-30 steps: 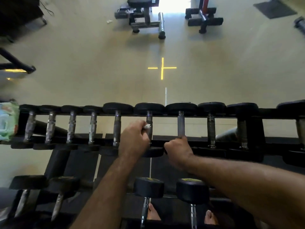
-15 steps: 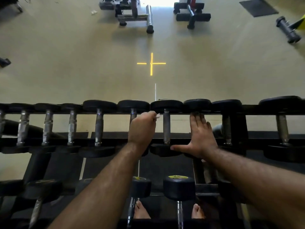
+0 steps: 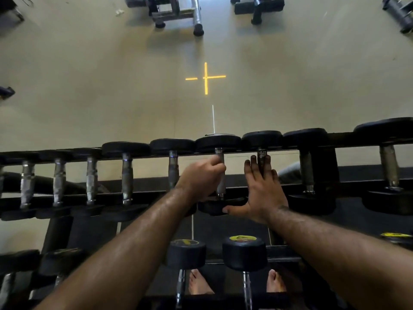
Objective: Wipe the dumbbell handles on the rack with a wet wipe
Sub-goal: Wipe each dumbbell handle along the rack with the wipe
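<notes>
Two hands worked the top row of the rack [image 3: 348,139], where the dumbbells lay side by side with their handles running from six toward twelve o'clock. The left hand [image 3: 201,179] was curled round the handle [image 3: 220,173] of the middle dumbbell, fingers wrapped from its nine o'clock side. The wet wipe itself could not be made out inside that grip; judging by the task, it was probably bunched under the fingers so the wrap could rub the whole girth of the bar. The right hand [image 3: 263,191] lay flat with fingers straight, spread over the next handle [image 3: 261,154] at three o'clock, its thumb reaching toward nine o'clock onto the near weight head [image 3: 214,206]. That flat press looked meant to brace the dumbbells and keep them from rolling while the other hand scrubbed. More handles stood at nine and three o'clock, and a lower row sat at six o'clock.
</notes>
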The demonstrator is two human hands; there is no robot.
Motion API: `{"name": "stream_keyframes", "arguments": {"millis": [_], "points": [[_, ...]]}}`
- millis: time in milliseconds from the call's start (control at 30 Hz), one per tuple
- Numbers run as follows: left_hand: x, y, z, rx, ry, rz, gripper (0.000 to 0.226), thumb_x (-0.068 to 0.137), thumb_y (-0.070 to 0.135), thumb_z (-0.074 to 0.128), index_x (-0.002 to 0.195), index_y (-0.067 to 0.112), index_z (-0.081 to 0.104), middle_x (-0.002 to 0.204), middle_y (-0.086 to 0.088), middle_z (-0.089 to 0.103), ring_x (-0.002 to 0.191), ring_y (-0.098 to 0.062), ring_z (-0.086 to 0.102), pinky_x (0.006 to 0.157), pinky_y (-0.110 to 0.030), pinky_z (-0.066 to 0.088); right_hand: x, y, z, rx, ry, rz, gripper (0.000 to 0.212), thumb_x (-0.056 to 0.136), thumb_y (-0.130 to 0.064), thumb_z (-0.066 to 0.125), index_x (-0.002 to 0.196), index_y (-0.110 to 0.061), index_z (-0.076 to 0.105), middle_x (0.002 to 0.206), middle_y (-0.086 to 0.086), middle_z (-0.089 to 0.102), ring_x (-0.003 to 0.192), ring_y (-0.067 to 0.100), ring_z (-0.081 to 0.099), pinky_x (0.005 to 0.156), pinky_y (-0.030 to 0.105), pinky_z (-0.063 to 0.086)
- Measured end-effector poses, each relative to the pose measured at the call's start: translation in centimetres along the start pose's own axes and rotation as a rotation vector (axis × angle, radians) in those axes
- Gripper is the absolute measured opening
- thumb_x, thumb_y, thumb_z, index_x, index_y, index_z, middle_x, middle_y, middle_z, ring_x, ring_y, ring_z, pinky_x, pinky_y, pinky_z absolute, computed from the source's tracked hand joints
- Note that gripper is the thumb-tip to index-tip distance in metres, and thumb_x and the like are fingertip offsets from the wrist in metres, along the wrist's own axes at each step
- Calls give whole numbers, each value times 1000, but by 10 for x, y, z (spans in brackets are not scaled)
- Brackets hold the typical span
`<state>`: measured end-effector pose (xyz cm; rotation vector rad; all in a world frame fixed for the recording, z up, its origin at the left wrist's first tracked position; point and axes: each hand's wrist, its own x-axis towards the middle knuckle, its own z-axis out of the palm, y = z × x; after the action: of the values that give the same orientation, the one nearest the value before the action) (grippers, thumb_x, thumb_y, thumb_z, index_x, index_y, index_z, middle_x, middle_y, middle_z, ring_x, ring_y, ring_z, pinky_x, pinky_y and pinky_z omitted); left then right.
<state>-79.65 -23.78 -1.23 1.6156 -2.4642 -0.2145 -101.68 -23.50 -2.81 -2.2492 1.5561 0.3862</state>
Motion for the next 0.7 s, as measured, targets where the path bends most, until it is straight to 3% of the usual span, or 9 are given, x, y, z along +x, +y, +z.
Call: {"name": "stream_keyframes", "arguments": {"millis": [67,133,200,300,367,500,567,667,700], "points": [[21,3,-5,98,70,-21,14,78,2,73,86,12,66,88,-7,61,60,-24,58,47,-31,45,-1,0,-1,-10,-5,-5,165,47,-119,18,170,-15,-13,177,10,-25,156,41,-37,132,63,6],[34,10,2,232,41,132,18,74,4,77,87,12,69,89,-7,62,63,-23,62,50,-33,50,-1,2,-1,-9,0,-9,164,48,-119,18,171,-15,-11,178,10,-21,156,41,-37,132,64,7],[31,17,4,273,-140,363,13,84,14,75,96,13,73,97,-6,65,77,-21,65,62,-35,59,-2,2,0,-6,-4,-13,164,45,-118,13,171,-15,-9,179,10,-15,157,41,-36,132,63,6],[26,19,-2,274,-475,505,23,98,29,67,117,16,71,111,-4,63,96,-20,64,78,-36,62,-2,2,0,-1,16,-20,165,45,-118,12,172,-14,-5,180,10,-7,159,42,-31,132,64,5],[33,15,-9,332,-429,512,21,93,25,70,113,17,72,108,-3,64,93,-18,65,77,-33,60,-3,3,0,0,30,-26,164,47,-118,12,172,-13,-2,181,11,-4,160,43,-28,132,63,5],[50,12,-8,409,-191,383,12,75,9,76,86,15,74,86,-2,66,74,-20,66,62,-34,55,-4,3,0,-10,38,-23,163,48,-118,12,172,-12,0,181,10,1,161,43,-25,132,63,6],[50,22,-3,401,-319,430,11,88,15,70,98,16,75,94,-1,67,86,-20,65,71,-34,56,-4,3,1,-5,42,-26,163,48,-118,12,172,-13,2,180,9,5,161,43,-24,133,62,6],[45,35,-8,227,-684,437,23,94,28,72,115,20,71,100,2,64,91,-18,64,73,-32,57,-4,4,3,27,56,-39,162,47,-118,13,173,-16,3,180,10,8,162,43,-22,133,62,9],[47,34,-11,212,-675,424,27,93,28,73,119,21,69,102,3,64,92,-18,65,74,-33,59,-4,4,2,31,58,-36,162,47,-118,13,173,-16,2,180,10,6,161,43,-23,133,61,8]]}}
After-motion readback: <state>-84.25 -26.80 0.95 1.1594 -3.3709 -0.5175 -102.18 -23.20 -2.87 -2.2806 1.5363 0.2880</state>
